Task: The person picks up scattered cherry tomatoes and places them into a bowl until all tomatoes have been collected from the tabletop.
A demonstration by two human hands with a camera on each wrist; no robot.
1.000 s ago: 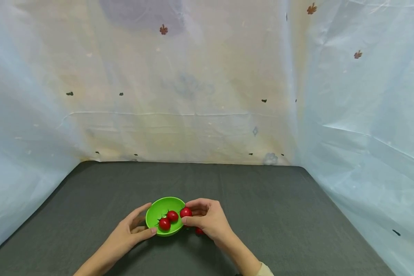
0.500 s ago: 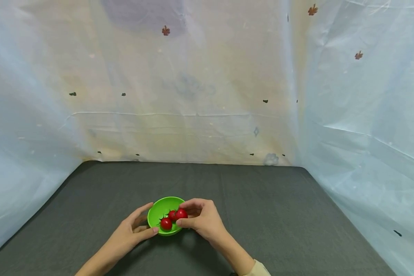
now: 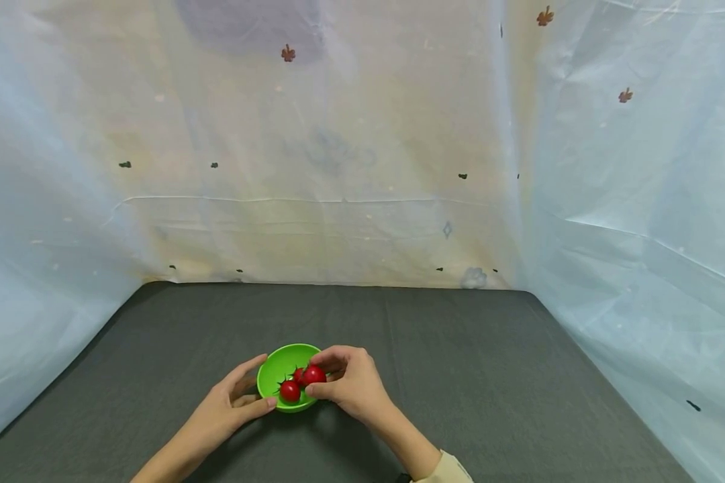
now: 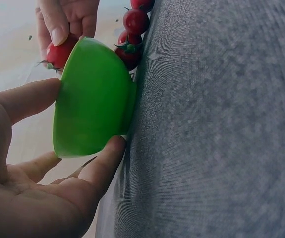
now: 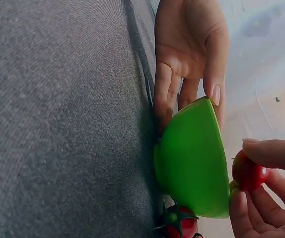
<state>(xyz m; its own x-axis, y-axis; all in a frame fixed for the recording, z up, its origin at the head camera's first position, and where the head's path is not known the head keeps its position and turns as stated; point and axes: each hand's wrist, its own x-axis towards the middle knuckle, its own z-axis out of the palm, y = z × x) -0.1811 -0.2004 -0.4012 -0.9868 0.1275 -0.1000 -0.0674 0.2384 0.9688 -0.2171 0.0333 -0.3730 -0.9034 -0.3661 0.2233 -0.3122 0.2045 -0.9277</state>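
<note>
A small bright green bowl stands upright on the dark cloth, two red cherry tomatoes inside it. My left hand holds the bowl from the left, thumb at the rim and fingers against its side, as the left wrist view shows. Between thumb and fingers, my right hand pinches another cherry tomato just over the bowl's right side. In the right wrist view this held tomato is at rim height. The head view partly hides one tomato in the bowl behind it.
Several more cherry tomatoes lie on the cloth right of the bowl, hidden by my right hand in the head view. A dark grey cloth covers the table. Pale patterned sheets hang behind and at both sides.
My right hand has moved left with the pinched tomato, from the bowl's right rim to over its inside. My left hand stays on the bowl.
</note>
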